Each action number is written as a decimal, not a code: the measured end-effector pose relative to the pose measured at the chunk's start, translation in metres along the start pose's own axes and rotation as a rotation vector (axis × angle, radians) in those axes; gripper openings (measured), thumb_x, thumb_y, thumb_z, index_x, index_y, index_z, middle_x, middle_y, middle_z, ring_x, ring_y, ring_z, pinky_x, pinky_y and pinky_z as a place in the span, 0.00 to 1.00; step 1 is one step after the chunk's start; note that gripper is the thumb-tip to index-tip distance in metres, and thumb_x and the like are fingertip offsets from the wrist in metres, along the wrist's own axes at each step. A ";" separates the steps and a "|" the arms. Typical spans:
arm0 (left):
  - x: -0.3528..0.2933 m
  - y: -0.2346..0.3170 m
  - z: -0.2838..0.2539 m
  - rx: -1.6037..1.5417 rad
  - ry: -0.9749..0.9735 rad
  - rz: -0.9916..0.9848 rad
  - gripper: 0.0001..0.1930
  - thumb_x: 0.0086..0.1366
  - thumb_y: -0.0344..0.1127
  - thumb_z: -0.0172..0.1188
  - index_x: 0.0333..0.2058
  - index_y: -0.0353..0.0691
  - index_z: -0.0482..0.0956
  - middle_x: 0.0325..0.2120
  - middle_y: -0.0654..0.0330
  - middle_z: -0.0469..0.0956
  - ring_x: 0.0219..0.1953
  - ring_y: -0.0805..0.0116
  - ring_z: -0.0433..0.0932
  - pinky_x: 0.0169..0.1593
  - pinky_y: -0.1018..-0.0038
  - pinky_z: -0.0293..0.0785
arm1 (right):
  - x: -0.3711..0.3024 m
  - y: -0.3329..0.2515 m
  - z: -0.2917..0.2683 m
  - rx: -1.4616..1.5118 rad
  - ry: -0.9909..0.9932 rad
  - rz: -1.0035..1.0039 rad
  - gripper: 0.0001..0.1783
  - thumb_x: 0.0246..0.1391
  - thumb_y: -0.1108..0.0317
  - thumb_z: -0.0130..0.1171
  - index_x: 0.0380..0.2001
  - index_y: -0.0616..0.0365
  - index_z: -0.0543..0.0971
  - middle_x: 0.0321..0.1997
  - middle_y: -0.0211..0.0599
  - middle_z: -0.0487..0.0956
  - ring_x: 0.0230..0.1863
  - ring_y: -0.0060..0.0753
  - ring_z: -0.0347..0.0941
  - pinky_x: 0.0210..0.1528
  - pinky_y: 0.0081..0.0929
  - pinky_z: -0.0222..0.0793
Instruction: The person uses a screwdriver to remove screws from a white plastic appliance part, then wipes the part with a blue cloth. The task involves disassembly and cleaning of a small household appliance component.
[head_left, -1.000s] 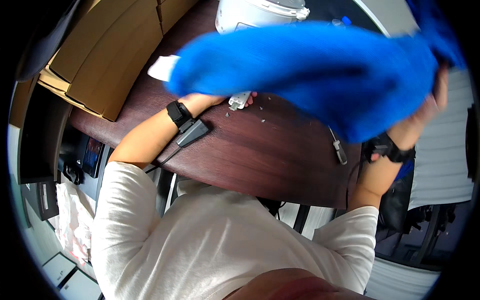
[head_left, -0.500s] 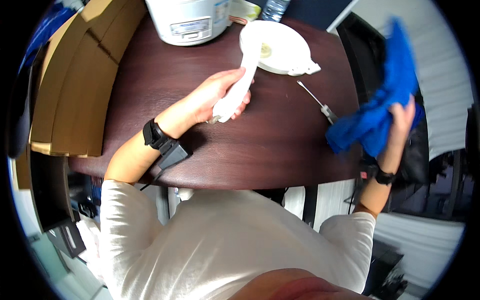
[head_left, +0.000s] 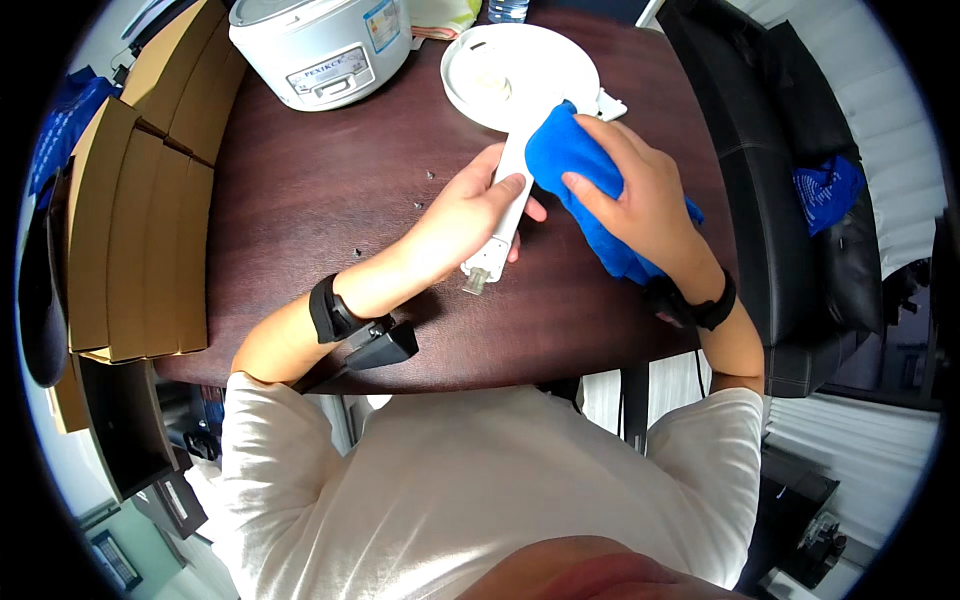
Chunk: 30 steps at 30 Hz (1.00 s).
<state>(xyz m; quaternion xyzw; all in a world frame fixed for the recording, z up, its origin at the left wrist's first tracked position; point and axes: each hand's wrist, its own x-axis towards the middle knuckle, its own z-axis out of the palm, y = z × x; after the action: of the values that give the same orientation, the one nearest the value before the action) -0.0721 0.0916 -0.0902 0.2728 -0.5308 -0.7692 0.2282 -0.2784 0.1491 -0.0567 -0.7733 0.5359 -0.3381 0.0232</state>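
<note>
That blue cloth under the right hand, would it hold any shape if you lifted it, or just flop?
Probably flop: the blue cloth bunches in soft folds under the right hand and drapes over the white handle gripped by the left hand. It looks light for its size. Its fuzzy surface likely grips rather than slides on the dark wooden table.

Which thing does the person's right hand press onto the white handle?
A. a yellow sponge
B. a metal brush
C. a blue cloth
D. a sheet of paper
C: the right hand holds a blue cloth against the white handle, which the left hand grips lower down, over the dark wooden table.
</note>
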 end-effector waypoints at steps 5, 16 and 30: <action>0.002 0.024 0.004 0.222 0.066 0.106 0.25 0.71 0.27 0.46 0.64 0.38 0.52 0.33 0.55 0.76 0.22 0.71 0.78 0.24 0.78 0.76 | 0.004 0.009 -0.019 0.106 0.213 0.032 0.17 0.51 0.76 0.54 0.47 0.58 0.75 0.39 0.39 0.78 0.37 0.32 0.78 0.40 0.29 0.75; 0.018 0.031 -0.002 0.045 0.062 0.091 0.26 0.75 0.45 0.40 0.67 0.44 0.50 0.26 0.60 0.72 0.15 0.70 0.76 0.15 0.77 0.73 | 0.017 0.014 -0.007 -0.058 0.462 -0.141 0.34 0.39 0.85 0.42 0.57 0.65 0.68 0.53 0.47 0.69 0.55 0.42 0.68 0.60 0.36 0.64; 0.022 0.040 -0.008 0.086 0.208 0.045 0.34 0.70 0.67 0.31 0.39 0.38 0.69 0.19 0.62 0.71 0.10 0.72 0.72 0.11 0.79 0.68 | 0.034 0.008 0.048 0.005 0.149 -0.223 0.17 0.50 0.67 0.65 0.44 0.57 0.78 0.43 0.40 0.75 0.36 0.44 0.78 0.34 0.32 0.75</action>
<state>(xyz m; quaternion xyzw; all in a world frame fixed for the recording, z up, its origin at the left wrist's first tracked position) -0.0807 0.0594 -0.0587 0.3487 -0.5427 -0.7080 0.2873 -0.2515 0.1015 -0.0798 -0.8008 0.4459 -0.3963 -0.0523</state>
